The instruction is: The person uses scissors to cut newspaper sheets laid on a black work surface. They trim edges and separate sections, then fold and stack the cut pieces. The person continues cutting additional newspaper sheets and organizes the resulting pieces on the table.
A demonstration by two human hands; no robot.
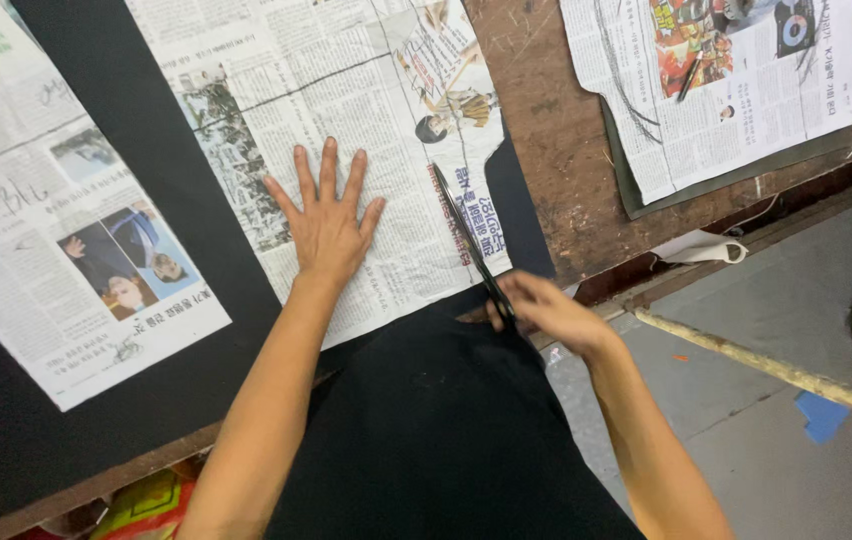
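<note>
Your left hand lies flat, fingers spread, on the newspaper pattern over the black fabric; your right hand is closed around the scissors, whose blades run along the pattern's right edge near the wooden table rim. Keep that palm pressing close to the cut line so the paper can't creep; take long, steady strokes — blades low on the cloth — following the printed edge, not the fabric's.
</note>
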